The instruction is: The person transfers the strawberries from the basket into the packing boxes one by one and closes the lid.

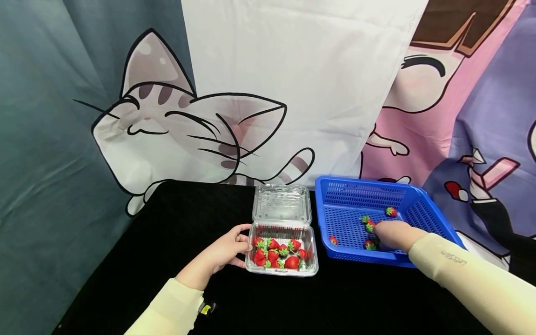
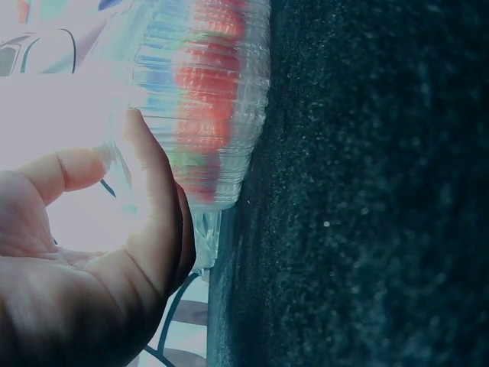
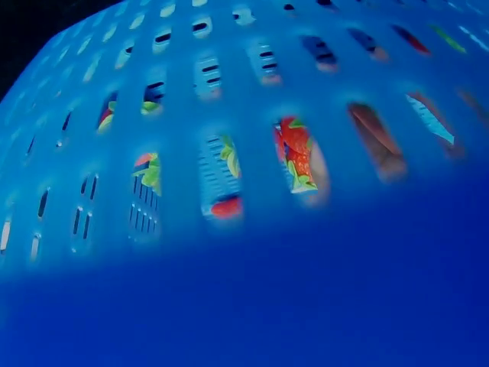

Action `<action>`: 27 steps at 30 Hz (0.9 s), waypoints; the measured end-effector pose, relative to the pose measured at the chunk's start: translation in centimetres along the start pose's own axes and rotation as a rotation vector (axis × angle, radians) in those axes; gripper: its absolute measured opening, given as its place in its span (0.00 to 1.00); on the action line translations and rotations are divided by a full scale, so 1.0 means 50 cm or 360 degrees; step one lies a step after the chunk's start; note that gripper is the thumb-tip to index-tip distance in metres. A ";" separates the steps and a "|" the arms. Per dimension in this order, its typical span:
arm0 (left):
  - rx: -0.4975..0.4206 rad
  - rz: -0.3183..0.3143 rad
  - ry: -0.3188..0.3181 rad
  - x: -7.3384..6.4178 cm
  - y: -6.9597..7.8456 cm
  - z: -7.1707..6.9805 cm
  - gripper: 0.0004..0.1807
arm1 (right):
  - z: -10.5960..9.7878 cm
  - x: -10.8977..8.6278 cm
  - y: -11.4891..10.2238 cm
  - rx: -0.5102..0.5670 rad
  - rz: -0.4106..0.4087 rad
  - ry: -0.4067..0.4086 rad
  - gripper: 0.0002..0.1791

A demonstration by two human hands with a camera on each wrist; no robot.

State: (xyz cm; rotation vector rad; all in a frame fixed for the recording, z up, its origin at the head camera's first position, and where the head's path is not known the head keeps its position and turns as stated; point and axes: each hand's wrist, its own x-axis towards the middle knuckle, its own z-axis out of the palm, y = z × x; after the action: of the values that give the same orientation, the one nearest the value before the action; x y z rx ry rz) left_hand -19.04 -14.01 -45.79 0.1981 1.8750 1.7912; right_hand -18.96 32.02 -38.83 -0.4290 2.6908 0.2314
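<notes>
A clear plastic clamshell box (image 1: 281, 272) stands with its lid (image 1: 282, 203) tipped back and several strawberries (image 1: 272, 256) inside. My left hand (image 1: 226, 250) pinches the left rim of the box between thumb and fingers, also seen close up in the left wrist view, where the hand (image 2: 114, 252) curves round the wall. My right hand (image 1: 391, 234) reaches down into a blue basket (image 1: 337, 214), among loose strawberries (image 1: 370, 245). Its fingertips are hidden in the head view. Through the basket's slots in the right wrist view, a strawberry (image 3: 296, 153) shows beside part of the hand (image 3: 374, 138).
Box and basket sit side by side on a black cloth (image 1: 201, 204). More strawberries lie in the basket, one near its back (image 1: 391, 211) and one near its left wall (image 1: 333, 240). A printed curtain (image 1: 318, 93) hangs right behind.
</notes>
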 end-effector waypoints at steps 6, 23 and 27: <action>-0.0003 0.0013 0.0008 -0.002 -0.001 0.002 0.38 | -0.012 -0.005 0.000 0.0116 -0.0058 -0.0050 0.07; -0.0002 0.0025 0.0030 -0.007 0.002 0.004 0.38 | -0.091 -0.047 -0.026 0.0494 -0.0046 0.0196 0.15; 0.0007 0.0019 0.0021 -0.005 -0.001 0.003 0.39 | -0.109 -0.063 -0.043 0.0606 -0.0048 0.0258 0.18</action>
State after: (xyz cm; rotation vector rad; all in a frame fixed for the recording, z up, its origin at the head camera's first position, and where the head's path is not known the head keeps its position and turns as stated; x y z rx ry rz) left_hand -18.74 -13.97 -45.78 0.1999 1.8910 1.8009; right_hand -17.49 29.64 -32.79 -0.3831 2.7935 -0.3346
